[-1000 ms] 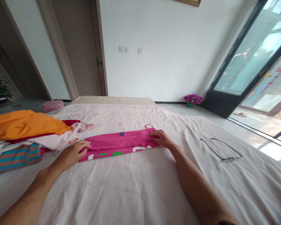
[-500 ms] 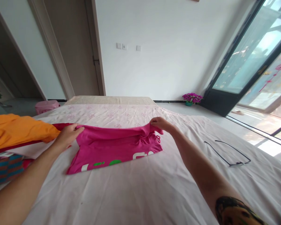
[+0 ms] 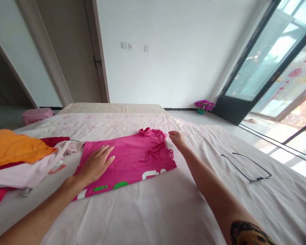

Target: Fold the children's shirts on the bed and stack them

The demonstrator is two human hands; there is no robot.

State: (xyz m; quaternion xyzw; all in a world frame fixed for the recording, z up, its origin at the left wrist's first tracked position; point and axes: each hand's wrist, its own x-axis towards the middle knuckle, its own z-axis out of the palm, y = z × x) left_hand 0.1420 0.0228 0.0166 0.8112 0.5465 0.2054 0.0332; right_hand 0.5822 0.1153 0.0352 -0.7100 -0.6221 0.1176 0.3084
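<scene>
A bright pink shirt (image 3: 129, 151) lies folded on the bed, with white and green print along its near edge. Gathered fabric and a small tie bunch up at its right end. My left hand (image 3: 95, 165) rests flat on the left part of the shirt, fingers stretched out, holding nothing. Just past the shirt's right edge, my right hand (image 3: 177, 139) is apart from the cloth with its fingers extended and nothing in its grasp.
Left of the shirt is a heap of clothes, with an orange garment (image 3: 17, 148) and a pale pink one (image 3: 40, 168). Eyeglasses (image 3: 252, 170) lie on the bedsheet (image 3: 148, 217) at right. A pink stool (image 3: 37, 115) and purple flowers (image 3: 204, 104) stand beyond the bed.
Both hands have let go of the shirt's raised far edge, which now lies down flat. My left hand has moved onto the cloth; my right is just off its side.
</scene>
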